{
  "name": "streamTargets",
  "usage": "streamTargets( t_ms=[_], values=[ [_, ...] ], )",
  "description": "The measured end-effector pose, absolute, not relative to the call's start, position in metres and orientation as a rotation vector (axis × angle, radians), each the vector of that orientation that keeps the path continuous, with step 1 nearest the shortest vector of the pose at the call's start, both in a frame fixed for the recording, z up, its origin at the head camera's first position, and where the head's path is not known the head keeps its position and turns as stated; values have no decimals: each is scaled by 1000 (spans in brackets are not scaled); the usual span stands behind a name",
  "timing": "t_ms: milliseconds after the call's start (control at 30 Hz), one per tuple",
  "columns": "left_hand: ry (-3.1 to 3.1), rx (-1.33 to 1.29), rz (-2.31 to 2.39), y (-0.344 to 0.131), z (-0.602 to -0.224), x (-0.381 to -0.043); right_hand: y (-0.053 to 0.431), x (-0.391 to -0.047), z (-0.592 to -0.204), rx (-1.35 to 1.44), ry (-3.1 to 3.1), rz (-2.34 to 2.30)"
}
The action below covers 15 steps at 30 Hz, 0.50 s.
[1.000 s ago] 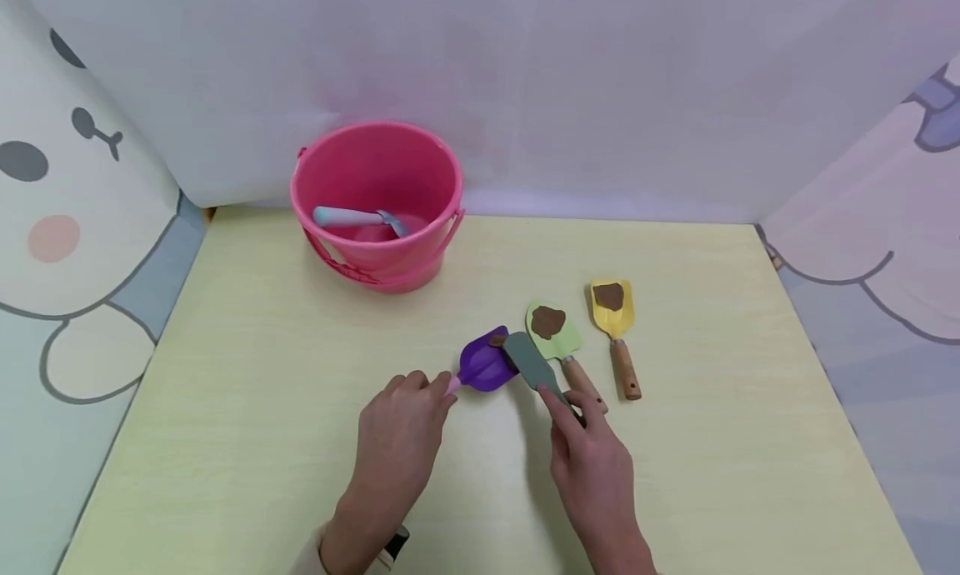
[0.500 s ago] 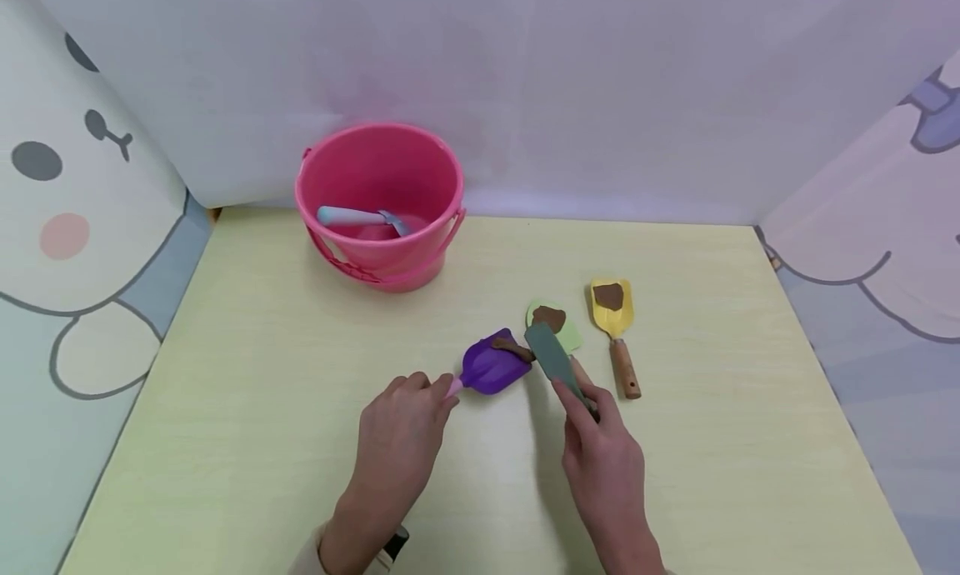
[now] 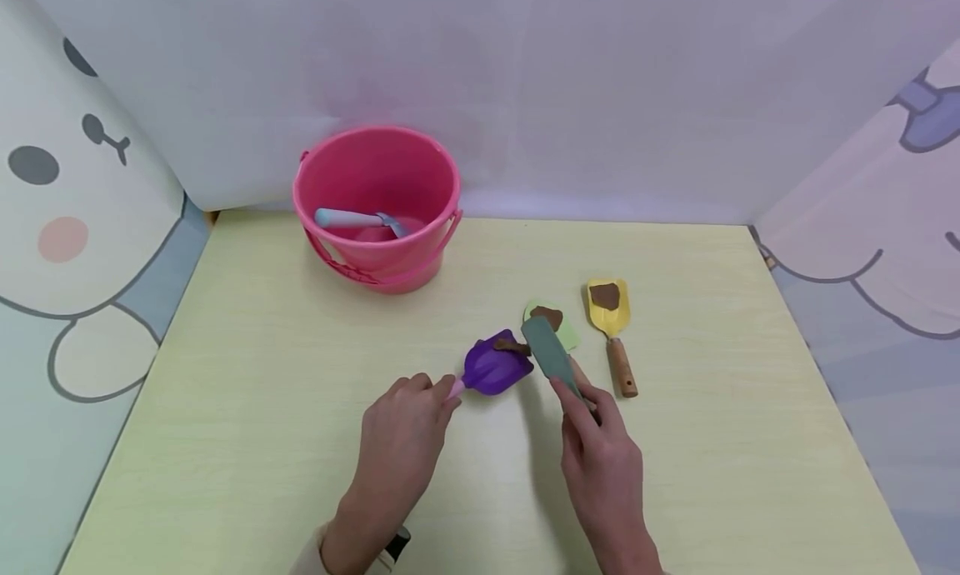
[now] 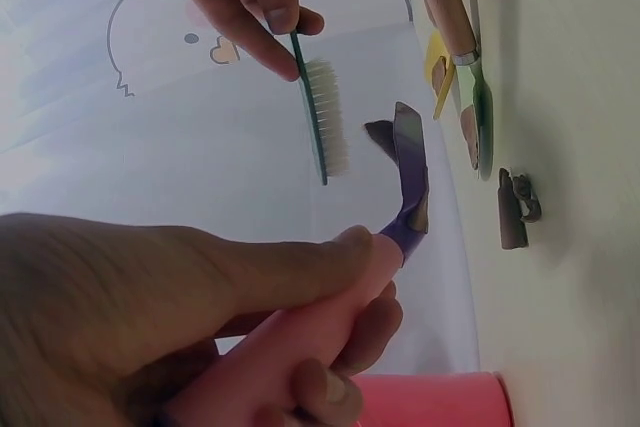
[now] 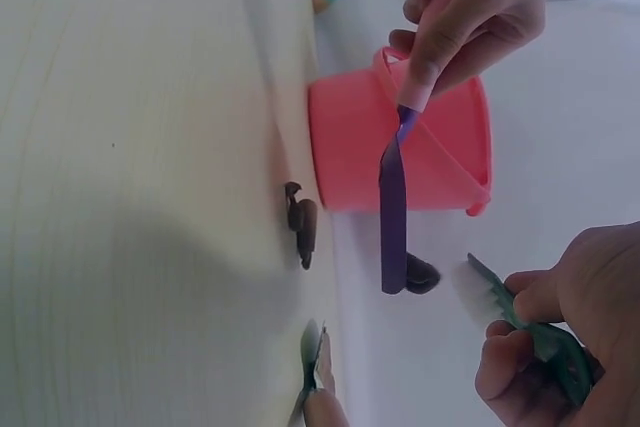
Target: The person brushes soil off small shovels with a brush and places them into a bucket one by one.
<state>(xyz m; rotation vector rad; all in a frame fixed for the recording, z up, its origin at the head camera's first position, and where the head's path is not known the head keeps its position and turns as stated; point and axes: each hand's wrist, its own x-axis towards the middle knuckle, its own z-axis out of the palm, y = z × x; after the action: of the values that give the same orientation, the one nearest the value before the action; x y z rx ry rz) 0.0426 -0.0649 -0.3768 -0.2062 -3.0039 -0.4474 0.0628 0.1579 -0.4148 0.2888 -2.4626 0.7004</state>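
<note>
My left hand (image 3: 405, 429) grips the pink handle of a purple toy shovel (image 3: 487, 373), raised above the table. A brown piece (image 3: 512, 347) lies near the far edge of its blade. Just right of the blade, my right hand (image 3: 603, 471) holds a green brush (image 3: 546, 348) by its handle. In the left wrist view, the brush's pale bristles (image 4: 326, 117) face the shovel with a gap between. Dark brown pieces (image 4: 514, 209) lie on the table under the shovel, hidden from the head view. The brush partly covers a light green shovel (image 3: 568, 335) bearing a brown patch.
A yellow shovel (image 3: 615, 318) with a wooden handle (image 3: 622, 367) and a brown patch lies at the right. At the back left stands a pink bucket (image 3: 408, 268), holding a light blue-handled tool (image 3: 348, 218). White curtain-like cloth (image 3: 600, 100) borders the table.
The brush has shifted right, from over the purple shovel's edge to beside it, uncovering more of the brown piece. The purple shovel has moved slightly right. Little differs over the last half second.
</note>
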Motion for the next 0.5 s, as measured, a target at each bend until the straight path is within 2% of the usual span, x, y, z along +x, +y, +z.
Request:
streamTargets(
  t_ms=[500],
  values=[
    [-2982,-207,-462,-67,-378,43,147,63,-419,493,-2534,643]
  ],
)
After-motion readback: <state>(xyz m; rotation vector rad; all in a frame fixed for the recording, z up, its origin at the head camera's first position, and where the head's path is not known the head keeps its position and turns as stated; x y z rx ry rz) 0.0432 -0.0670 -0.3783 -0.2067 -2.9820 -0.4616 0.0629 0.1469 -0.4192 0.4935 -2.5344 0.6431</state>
